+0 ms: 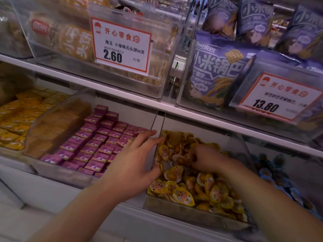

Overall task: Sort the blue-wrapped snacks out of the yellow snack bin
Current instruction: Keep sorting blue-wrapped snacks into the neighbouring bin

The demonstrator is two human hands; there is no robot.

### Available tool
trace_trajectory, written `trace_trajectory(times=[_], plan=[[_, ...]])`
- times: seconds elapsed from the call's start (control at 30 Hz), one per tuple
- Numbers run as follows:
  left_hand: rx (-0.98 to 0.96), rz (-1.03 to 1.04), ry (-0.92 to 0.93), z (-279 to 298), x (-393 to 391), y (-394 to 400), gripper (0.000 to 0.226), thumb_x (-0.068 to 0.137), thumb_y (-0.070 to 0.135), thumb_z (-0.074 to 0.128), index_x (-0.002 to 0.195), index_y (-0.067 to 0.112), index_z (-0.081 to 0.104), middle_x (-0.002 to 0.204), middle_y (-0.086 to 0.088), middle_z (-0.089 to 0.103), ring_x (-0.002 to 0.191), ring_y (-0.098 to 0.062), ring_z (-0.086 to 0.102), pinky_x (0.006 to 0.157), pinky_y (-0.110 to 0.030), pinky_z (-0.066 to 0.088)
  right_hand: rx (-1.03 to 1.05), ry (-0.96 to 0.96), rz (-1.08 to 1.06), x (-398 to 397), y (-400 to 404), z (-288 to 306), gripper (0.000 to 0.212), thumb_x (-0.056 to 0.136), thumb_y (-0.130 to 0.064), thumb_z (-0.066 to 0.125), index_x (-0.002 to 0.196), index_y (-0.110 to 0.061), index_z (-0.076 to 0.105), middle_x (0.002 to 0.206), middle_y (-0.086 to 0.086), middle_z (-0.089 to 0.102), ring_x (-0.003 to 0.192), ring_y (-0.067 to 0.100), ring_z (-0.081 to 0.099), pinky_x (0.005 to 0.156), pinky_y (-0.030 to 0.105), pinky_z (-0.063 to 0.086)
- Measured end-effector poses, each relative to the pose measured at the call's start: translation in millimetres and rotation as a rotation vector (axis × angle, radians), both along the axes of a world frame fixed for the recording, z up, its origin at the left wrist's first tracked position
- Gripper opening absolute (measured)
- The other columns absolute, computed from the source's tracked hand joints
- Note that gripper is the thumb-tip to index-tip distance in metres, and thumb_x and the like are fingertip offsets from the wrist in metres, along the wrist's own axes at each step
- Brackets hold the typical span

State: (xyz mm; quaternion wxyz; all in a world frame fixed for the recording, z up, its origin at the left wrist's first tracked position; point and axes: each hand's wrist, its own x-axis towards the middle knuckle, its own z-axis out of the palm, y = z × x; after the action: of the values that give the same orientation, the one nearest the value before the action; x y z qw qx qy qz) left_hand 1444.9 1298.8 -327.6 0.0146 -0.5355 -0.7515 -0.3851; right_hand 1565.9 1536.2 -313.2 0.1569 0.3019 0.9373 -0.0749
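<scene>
Now two hands [134,165] [208,158] among yellow snacks [183,194]

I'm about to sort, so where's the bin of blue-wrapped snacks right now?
In the head view, the blue snack bin sits on the lower shelf at far right, beside the yellow snack bin.

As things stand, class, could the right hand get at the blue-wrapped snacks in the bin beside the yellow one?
Probably yes: the right hand is in the yellow snack bin, and the blue-wrapped snacks lie just beyond its clear wall, open from above.
</scene>
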Motion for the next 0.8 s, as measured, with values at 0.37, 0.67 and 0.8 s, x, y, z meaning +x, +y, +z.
trace_trajectory(times=[0.37,0.67,0.8], plan=[[-0.005,0.038,0.009,0.9,5.2,1.8,0.065,0.076,0.047,0.047,0.140,0.038,0.044,0.150,0.019,0.032,0.131,-0.013,0.046,0.102,-0.037,0.048,-0.064,-0.030,0.138,-22.4,-45.3,-21.8,0.048,0.094,-0.048,0.055,0.136,-0.026,0.053,0.136,0.005,0.059,0.124,0.028,0.055,0.102,0.039,0.047],[-0.021,0.026,-0.004,1.7,6.1,0.6,0.064,0.076,0.046,0.046,0.139,0.040,0.042,0.150,0.019,0.031,0.128,-0.016,0.048,0.100,-0.038,0.048,-0.191,-0.288,0.242,-17.8,-45.1,2.6,0.060,0.082,-0.024,0.067,0.135,-0.045,0.048,0.138,-0.004,0.053,0.102,0.018,0.059,0.075,0.032,0.057],[-0.014,0.014,-0.011,2.3,6.1,-0.6,0.063,0.077,0.044,0.048,0.139,0.038,0.042,0.150,0.018,0.031,0.128,-0.017,0.048,0.101,-0.040,0.048,-0.273,-0.234,0.194,-20.9,-33.9,-2.9,0.044,0.075,-0.029,0.076,0.115,-0.042,0.062,0.126,-0.010,0.058,0.106,0.014,0.057,0.089,0.033,0.053]])
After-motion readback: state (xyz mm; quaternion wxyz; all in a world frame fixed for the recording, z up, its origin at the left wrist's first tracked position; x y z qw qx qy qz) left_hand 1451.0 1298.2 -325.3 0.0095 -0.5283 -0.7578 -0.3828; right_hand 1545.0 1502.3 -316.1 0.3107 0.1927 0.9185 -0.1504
